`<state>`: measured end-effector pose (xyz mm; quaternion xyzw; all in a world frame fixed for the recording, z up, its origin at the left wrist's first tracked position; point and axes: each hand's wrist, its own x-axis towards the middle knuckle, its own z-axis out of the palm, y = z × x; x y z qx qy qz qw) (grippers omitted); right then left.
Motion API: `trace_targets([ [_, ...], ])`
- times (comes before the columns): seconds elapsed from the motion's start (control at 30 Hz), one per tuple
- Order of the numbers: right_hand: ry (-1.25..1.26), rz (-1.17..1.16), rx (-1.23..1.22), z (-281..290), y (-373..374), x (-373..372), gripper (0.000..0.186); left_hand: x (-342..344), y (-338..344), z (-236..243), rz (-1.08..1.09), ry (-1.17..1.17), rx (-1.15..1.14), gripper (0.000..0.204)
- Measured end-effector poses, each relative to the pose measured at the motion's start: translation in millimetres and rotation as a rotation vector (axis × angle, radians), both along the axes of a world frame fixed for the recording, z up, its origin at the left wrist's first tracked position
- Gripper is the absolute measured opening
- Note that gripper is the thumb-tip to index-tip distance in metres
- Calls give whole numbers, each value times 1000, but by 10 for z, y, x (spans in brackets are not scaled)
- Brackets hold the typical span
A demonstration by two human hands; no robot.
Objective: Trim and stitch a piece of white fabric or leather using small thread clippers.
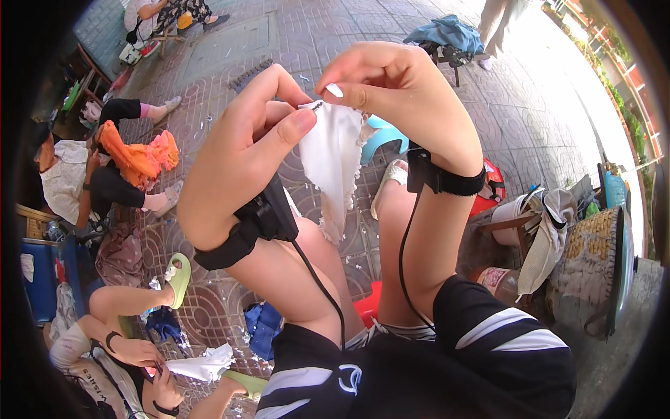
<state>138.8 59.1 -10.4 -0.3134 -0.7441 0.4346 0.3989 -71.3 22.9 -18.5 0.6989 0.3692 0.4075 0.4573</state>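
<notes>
A piece of white cloth (323, 155) with a frayed, ragged edge hangs down in front of me, between my knees. My left hand (241, 143) pinches its top between thumb and bent fingers. At the thumb's tip a small dark, shiny piece (317, 106) sticks out; its kind is too small to tell. Just right of it, my right hand (415, 94) is closed, thumb against the fingertips, above the cloth's upper edge. What those fingertips hold, if anything, cannot be made out. Both wrists wear black straps with cables.
A light-blue plastic stool (382, 142) stands beyond the cloth. At lower left, a person works on white cloth (204, 364); farther up, another has orange cloth (143, 157). To my right are a white bucket (513, 218) and a woven chair back (590, 255). White scraps litter the patterned paving.
</notes>
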Motion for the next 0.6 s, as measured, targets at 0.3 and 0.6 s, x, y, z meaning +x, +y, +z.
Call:
trace_targets([
  [0.3,43,60,-5,-14,12,-21,11,-16,12,-12,-17,41,-4,15],
  [0.6,28,64,-4,-49,45,-25,13,5,20,-22,-39,23,-44,16],
])
